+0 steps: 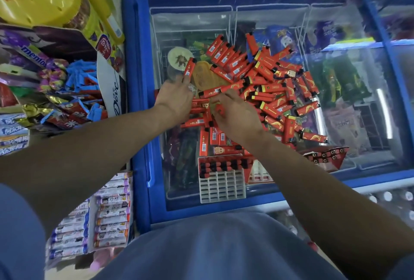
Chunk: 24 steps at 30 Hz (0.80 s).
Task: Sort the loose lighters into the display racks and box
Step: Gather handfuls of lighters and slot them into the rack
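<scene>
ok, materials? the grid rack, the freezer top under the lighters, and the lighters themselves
White grid rack: looks like matte moulded plastic, with uniform thin cell walls.
Blue-framed freezer lid: clear glass or acrylic, I can't tell which; glossy, with light streaks and the goods inside visible through it.
Red loose lighters: probably plastic bodies in printed glossy wrap with barcodes and black caps.
</scene>
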### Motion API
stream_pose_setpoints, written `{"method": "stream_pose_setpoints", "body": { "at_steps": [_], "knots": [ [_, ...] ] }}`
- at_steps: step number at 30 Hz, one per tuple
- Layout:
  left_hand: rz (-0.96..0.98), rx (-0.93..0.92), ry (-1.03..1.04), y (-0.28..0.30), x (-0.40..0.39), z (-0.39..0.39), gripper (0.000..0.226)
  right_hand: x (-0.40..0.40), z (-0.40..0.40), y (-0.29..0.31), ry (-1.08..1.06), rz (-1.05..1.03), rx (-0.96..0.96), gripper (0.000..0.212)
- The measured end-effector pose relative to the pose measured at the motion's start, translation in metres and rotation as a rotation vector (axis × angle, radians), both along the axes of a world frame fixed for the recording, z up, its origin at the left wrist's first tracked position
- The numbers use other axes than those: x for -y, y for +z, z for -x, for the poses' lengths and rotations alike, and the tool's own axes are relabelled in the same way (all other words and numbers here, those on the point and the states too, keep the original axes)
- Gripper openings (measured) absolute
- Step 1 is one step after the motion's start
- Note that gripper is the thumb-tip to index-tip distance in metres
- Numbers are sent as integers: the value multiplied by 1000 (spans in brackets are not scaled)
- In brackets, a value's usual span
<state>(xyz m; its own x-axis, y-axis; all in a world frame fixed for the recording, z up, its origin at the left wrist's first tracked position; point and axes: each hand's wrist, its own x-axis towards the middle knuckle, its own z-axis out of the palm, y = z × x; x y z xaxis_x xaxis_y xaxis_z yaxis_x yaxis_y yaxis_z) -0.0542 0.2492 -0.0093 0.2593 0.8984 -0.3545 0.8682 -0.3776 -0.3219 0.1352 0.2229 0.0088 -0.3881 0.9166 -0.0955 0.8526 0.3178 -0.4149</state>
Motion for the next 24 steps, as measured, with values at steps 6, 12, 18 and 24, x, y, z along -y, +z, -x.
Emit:
{"method": "stream_pose_setpoints", "body": {
  "at_steps": [6, 12, 18, 24],
  "knots": [
    [115, 394, 336, 1, 11, 11, 38, 7, -5, 14, -132, 150, -234, 20],
    [248, 1654, 1241, 45, 48, 3, 21, 23, 6, 43, -288, 410, -557, 22],
    [480, 2385, 1449, 55, 93, -15, 11, 71, 23, 63, -248, 406, -689, 30],
    [456, 2493, 1467, 61, 130, -33, 16, 89, 19, 66, -336, 441, -717, 21]
  ]
}}
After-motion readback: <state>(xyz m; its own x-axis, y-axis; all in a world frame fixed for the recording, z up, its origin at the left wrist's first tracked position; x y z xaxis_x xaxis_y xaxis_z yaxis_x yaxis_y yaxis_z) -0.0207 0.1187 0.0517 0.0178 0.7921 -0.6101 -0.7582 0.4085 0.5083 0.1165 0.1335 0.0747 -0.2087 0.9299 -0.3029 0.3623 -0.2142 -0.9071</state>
